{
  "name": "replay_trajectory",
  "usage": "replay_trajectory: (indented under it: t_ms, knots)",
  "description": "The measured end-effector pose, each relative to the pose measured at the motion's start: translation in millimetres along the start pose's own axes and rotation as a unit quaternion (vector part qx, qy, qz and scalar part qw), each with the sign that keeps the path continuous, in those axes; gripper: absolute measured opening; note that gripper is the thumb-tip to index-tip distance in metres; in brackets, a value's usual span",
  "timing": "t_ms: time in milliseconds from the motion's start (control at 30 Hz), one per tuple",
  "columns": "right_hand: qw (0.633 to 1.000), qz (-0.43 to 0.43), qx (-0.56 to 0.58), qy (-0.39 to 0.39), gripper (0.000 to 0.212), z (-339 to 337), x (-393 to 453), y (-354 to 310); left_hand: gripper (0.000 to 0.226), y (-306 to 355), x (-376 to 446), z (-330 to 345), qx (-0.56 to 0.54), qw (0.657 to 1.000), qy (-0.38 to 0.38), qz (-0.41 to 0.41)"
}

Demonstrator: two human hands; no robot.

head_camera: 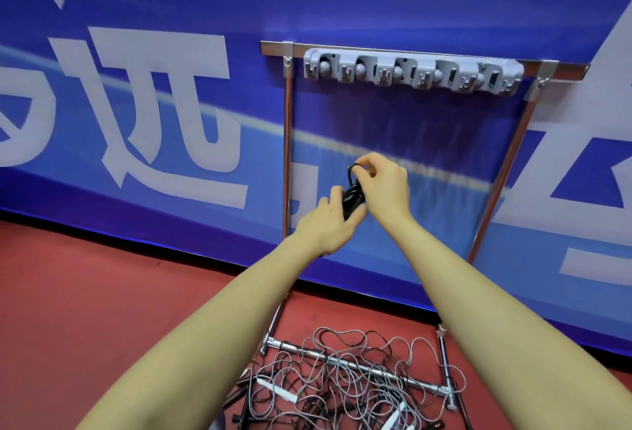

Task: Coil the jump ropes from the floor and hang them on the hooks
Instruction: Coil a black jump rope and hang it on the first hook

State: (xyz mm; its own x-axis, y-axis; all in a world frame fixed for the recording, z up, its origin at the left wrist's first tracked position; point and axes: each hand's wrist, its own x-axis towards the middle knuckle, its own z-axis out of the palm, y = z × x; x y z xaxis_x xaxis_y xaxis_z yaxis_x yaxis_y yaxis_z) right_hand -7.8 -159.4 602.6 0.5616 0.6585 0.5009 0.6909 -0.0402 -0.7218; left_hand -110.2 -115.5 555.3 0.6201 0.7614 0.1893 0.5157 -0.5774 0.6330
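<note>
A coiled black jump rope is held up in front of the metal rack, well below the hooks. My left hand grips the bundle from below. My right hand pinches a loop of it at the top. A grey strip of several hooks hangs on the rack's top bar, and nothing hangs from it. On the floor lies a tangled pile of grey and black jump ropes with white and black handles.
The chrome rack frame stands against a blue banner wall. Its base bars lie under the rope pile on the red floor.
</note>
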Motion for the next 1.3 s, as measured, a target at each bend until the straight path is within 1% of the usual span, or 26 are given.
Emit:
replay_trajectory:
  t_ms: [67,133,200,267,300,433,533,667,767,833,867,933,967,1067,1100,1200,1300]
  knots:
    - [0.999,-0.015,-0.030,-0.006,0.009,1.8,11.2,-3.7,0.046,3.1,9.4,-9.3,-0.085,0.996,0.017,0.006]
    - [0.998,-0.032,-0.045,-0.014,0.009,4.4,23.1,-8.1,0.043,5.9,22.1,-22.6,-0.087,0.994,0.069,0.021]
    - [0.999,-0.039,-0.034,-0.010,0.010,8.0,36.3,-13.2,0.028,7.4,36.6,-36.8,-0.125,0.986,0.103,0.029]
    - [0.999,-0.039,-0.024,-0.009,0.010,12.6,50.3,-18.2,0.011,9.0,52.9,-47.0,-0.200,0.973,0.110,0.025]
    - [0.999,-0.037,-0.019,-0.011,0.010,15.6,57.9,-20.3,0.007,9.1,61.0,-51.5,-0.223,0.967,0.119,0.024]
    - [0.998,-0.034,0.049,-0.010,0.014,28.8,88.6,-27.4,0.009,7.0,85.9,-61.7,-0.318,0.936,0.152,0.016]
    - [0.996,-0.043,0.080,-0.022,0.016,37.8,115.0,-32.5,0.004,3.6,107.5,-69.7,-0.395,0.907,0.150,-0.012]
    - [0.990,-0.055,0.122,-0.035,0.014,50.6,151.3,-42.1,0.011,2.7,142.3,-92.0,-0.387,0.902,0.190,-0.011]
    - [0.988,-0.073,0.133,-0.040,0.021,63.6,175.0,-54.6,0.012,2.3,164.3,-113.6,-0.370,0.904,0.214,-0.025]
    - [0.986,-0.064,0.150,-0.034,0.022,73.5,189.8,-62.4,0.012,1.0,178.8,-127.3,-0.346,0.908,0.231,-0.039]
    - [0.985,-0.049,0.166,-0.027,0.018,78.8,197.0,-65.6,0.011,0.4,185.5,-133.8,-0.339,0.910,0.235,-0.042]
    - [0.980,-0.020,0.196,-0.009,0.007,88.3,208.3,-71.5,0.010,0.0,197.2,-145.0,-0.337,0.910,0.235,-0.054]
    - [0.980,-0.012,0.201,0.003,0.007,92.5,213.2,-74.2,0.009,0.5,201.4,-149.8,-0.335,0.911,0.235,-0.060]
    - [0.981,-0.003,0.193,0.034,0.024,105.0,225.0,-76.5,0.009,-2.1,213.6,-158.7,-0.315,0.917,0.235,-0.071]
    - [0.981,0.001,0.188,0.039,0.026,108.9,227.4,-75.5,0.009,-2.8,215.1,-160.5,-0.316,0.918,0.228,-0.077]
    - [0.984,0.019,0.171,0.049,0.015,121.5,228.3,-66.8,0.011,-8.8,216.2,-159.6,-0.320,0.922,0.197,-0.092]
    - [0.987,0.023,0.154,0.046,0.013,123.8,218.1,-59.7,0.012,-17.1,217.6,-152.7,-0.306,0.929,0.188,-0.082]
